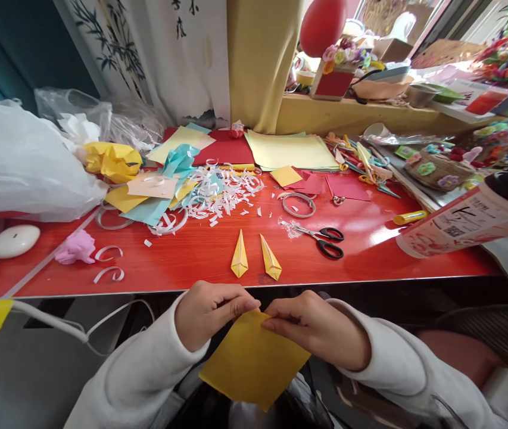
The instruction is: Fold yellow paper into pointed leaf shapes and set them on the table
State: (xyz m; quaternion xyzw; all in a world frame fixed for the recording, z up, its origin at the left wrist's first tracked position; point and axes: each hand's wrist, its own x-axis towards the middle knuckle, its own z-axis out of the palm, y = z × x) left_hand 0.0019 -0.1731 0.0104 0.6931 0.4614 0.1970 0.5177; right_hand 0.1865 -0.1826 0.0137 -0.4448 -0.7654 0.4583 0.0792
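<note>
A square sheet of yellow paper point(256, 360) hangs over my lap, just off the table's front edge. My left hand point(213, 311) pinches its top edge between thumb and fingers. Close beside it, my right hand point(314, 329) pinches the same sheet near the upper right. Beyond the hands, two folded yellow paper pieces point(239, 257) lie on the red table, narrow points facing away. To their right rest black-handled scissors point(325, 238), blades pointing left over small white scraps.
Shredded white paper strips point(222, 193) and coloured sheets cover the table's back left. A white plastic bag point(21, 161) bulges at the far left. A roll of clear tape point(299, 205) lies mid-table. At the right stands a tilted-looking pink cup point(463, 223) with a black lid.
</note>
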